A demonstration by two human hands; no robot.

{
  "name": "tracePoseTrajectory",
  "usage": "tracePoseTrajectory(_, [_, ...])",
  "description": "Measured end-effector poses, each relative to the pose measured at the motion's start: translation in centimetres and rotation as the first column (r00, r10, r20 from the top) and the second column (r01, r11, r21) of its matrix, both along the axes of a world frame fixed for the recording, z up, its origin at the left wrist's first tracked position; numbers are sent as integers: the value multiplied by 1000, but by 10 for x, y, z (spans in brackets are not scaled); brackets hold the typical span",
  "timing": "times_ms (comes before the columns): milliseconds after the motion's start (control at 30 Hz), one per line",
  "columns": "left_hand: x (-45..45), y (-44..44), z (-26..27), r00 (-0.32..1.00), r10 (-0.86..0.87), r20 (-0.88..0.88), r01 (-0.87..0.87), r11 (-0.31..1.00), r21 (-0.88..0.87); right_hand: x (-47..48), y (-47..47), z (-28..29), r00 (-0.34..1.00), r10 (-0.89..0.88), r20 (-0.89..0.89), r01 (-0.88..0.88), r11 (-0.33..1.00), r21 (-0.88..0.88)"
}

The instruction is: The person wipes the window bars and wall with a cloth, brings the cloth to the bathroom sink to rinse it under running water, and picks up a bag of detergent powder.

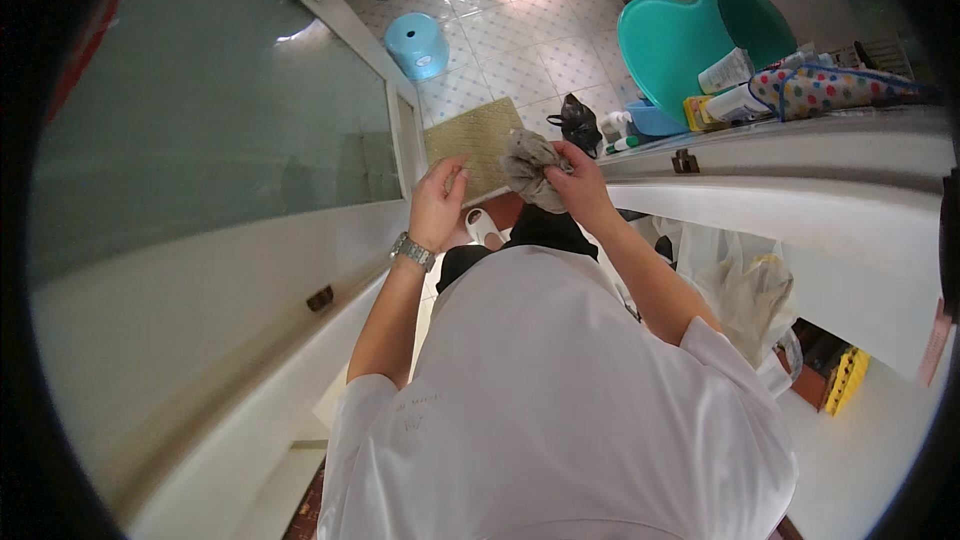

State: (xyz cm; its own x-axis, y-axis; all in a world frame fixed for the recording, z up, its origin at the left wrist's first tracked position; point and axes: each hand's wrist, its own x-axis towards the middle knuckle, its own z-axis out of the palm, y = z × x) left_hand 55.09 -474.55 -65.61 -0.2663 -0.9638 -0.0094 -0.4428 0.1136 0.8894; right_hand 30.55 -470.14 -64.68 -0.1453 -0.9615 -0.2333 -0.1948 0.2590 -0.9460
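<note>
A crumpled grey-brown cloth (531,165) bunches up in my right hand (581,184), pinched at its right side. To its left, my left hand (439,191) hovers with thumb and fingers apart and nothing between them. A metal-banded wristwatch (413,251) is on my left wrist. Below both hands lies a yellowish-green mat (474,146) on the tiled floor. Just past the cloth, a knotted black plastic bag (577,126) sits beside a white bottle (615,122) and a green-and-white tube (622,145).
A frosted glass door (225,112) stands along my left. A blue stool (417,45) is ahead on the tiles. At right, a teal heart-shaped basin (667,45) leans behind tubes and a dotted pouch (832,90). Plastic bags (742,292) hang by my right elbow.
</note>
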Motion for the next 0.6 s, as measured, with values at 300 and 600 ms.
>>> tracePoseTrajectory(300, [-32,-119,-26,996,23,-89,-9,989,149,-11,-115,-25,997,11,75,-11,1000,0])
tracePoseTrajectory(600, [-64,-259,-54,997,-73,17,67,962,264,-80,-218,-12,945,-284,160,296,954,-53])
